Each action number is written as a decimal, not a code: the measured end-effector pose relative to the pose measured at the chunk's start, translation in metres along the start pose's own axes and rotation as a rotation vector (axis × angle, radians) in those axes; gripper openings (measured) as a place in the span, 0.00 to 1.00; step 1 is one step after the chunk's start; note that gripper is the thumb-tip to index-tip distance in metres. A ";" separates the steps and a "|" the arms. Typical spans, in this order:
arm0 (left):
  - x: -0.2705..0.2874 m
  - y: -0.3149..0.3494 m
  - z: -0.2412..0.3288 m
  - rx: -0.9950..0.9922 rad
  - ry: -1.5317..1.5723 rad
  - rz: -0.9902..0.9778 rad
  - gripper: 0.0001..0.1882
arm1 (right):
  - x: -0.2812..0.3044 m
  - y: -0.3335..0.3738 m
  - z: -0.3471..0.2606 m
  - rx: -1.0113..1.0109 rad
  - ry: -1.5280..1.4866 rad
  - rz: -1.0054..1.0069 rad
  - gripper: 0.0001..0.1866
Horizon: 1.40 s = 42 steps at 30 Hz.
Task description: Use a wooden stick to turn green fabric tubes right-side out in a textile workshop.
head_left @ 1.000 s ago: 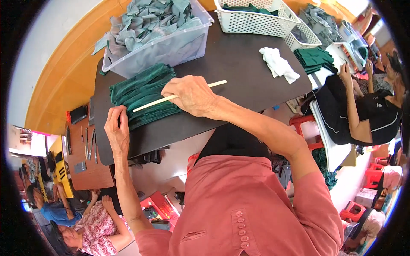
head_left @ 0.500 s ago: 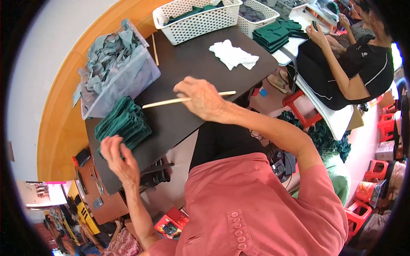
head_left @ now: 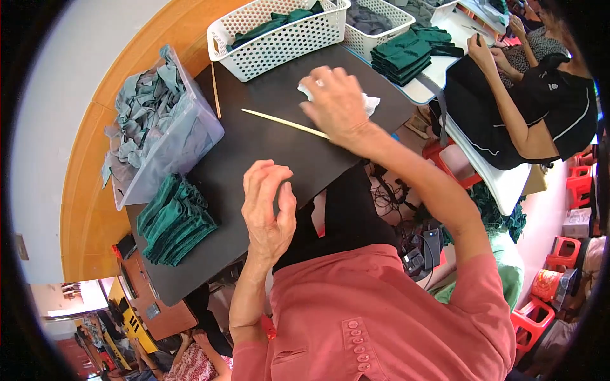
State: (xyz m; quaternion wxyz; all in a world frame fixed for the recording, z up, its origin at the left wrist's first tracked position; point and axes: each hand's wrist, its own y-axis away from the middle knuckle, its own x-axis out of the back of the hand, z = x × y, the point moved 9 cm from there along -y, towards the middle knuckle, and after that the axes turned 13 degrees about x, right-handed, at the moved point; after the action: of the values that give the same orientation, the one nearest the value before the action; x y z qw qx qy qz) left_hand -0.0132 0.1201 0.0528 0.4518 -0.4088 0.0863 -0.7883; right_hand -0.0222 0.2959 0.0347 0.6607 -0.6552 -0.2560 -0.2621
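Both hands have been displaced since the earlier frame: the left hand (head_left: 270, 203) from the green fabric stack (head_left: 176, 222) to the frame centre, the right hand (head_left: 340, 105) toward the upper right, over the white cloth (head_left: 370, 103). The stack is located at left of frame on the dark surface (head_left: 254, 152), beside the translucent bin (head_left: 175, 146). A pale stick (head_left: 279, 120) is positioned at upper centre; its right end is hidden by the right hand or wrist.

Caution: the stick could be rolled or swept aside if it is caught by the right wrist. The uneven stack could be spilled over the nearby surface edge if it is knocked.

Hand status: the left fingers are loosely curved, the thumb set well apart; nothing is seen held. The right fingers are spread, with blur; whether the cloth is touched cannot be told.
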 end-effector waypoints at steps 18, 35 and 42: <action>0.132 -0.097 -0.032 -0.093 -0.470 0.102 0.13 | -0.020 0.007 0.028 0.112 -0.116 -0.233 0.08; 0.209 -0.160 -0.139 0.316 0.037 0.131 0.11 | 0.020 0.001 0.024 -0.085 0.086 -0.219 0.27; 0.080 -0.081 -0.050 0.360 0.133 -0.162 0.10 | 0.039 0.001 -0.069 -0.271 -1.035 0.062 0.15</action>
State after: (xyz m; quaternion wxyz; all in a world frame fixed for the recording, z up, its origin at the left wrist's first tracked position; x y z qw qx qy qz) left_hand -0.1220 0.0922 0.1061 0.4459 -0.2743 -0.0598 -0.8499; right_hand 0.0067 0.2260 0.0598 0.3652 -0.7854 -0.4926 0.0843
